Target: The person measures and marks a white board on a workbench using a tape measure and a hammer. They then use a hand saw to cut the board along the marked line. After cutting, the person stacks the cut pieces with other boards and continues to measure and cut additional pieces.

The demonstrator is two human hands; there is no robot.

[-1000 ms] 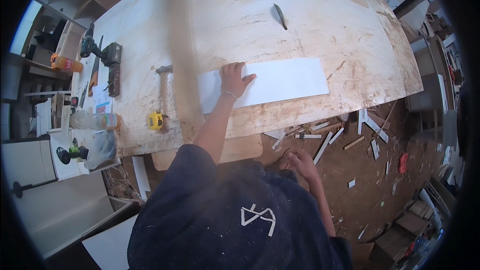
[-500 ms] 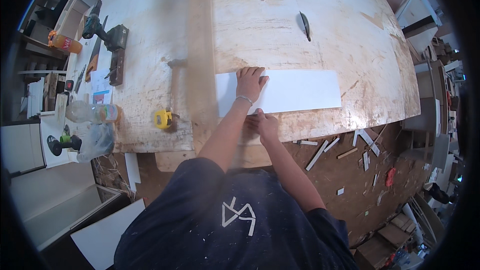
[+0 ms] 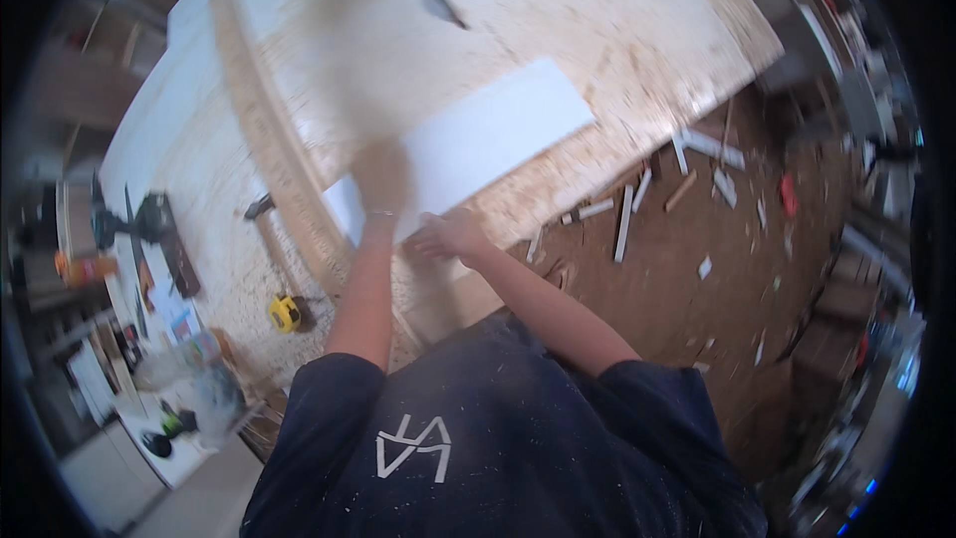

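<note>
A long white board (image 3: 508, 120) lies flat on the worn, pale work table (image 3: 558, 0), its left end beside a long wooden strip (image 3: 261, 105). My left hand (image 3: 383, 177) rests over the board's left part, its fingers smeared by motion. At the board's near edge is my right hand (image 3: 453, 236), the thumb at the top edge and the fingers bent just below it, closed on that edge. Left of the strip lies a hammer (image 3: 274, 237), and near it a yellow tape measure (image 3: 285, 314).
A dark blade-shaped piece (image 3: 444, 7) stands on the table beyond the board. Far left are a cordless drill (image 3: 105, 219), a hand saw (image 3: 139, 249) and a clear plastic bottle (image 3: 179, 361). Wood offcuts (image 3: 624, 224) litter the brown floor at right.
The whole view has swung round, so the table and board now appear tilted, the board's right end higher. Both hands remain at the board's left part; the left hand has become blurred.
</note>
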